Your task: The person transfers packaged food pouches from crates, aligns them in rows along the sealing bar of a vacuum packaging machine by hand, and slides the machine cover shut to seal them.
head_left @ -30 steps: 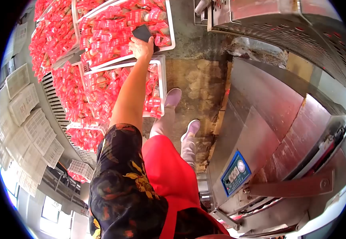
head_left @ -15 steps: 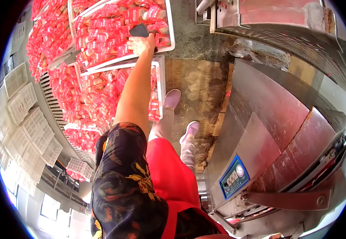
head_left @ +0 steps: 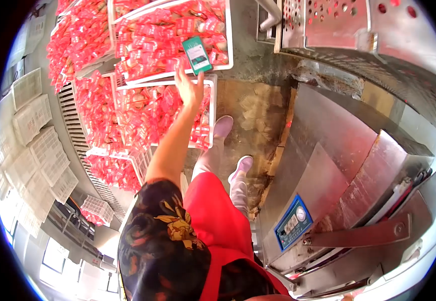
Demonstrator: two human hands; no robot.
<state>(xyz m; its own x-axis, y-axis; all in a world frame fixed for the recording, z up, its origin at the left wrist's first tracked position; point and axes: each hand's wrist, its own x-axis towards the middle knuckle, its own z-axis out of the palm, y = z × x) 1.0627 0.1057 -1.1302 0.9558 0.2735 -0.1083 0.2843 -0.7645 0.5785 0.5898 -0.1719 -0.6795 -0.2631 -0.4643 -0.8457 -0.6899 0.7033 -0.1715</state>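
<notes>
My left hand (head_left: 190, 91) reaches forward over white plastic crates of red-wrapped packets. It holds a smartphone (head_left: 197, 55) by its lower end, the thumb at the right and the fingers at the left. The phone's screen is lit and faces me. Behind the phone lies a crate (head_left: 230, 35) heaped with red packets (head_left: 142, 45). Below my wrist stands a nearer crate (head_left: 212, 110), also full of such packets. My right hand is out of view.
A steel machine (head_left: 338, 130) with a blue control panel (head_left: 294, 223) stands on the right. Perforated metal (head_left: 338, 20) is at the upper right. Stacked white crates (head_left: 32, 113) line the left. Brown, cardboard-like sheeting (head_left: 255, 105) covers part of the floor.
My left hand has drawn back towards me with the phone, whose screen has gone from dark to lit. The phone now stands more lengthwise. The whole view has shifted slightly.
</notes>
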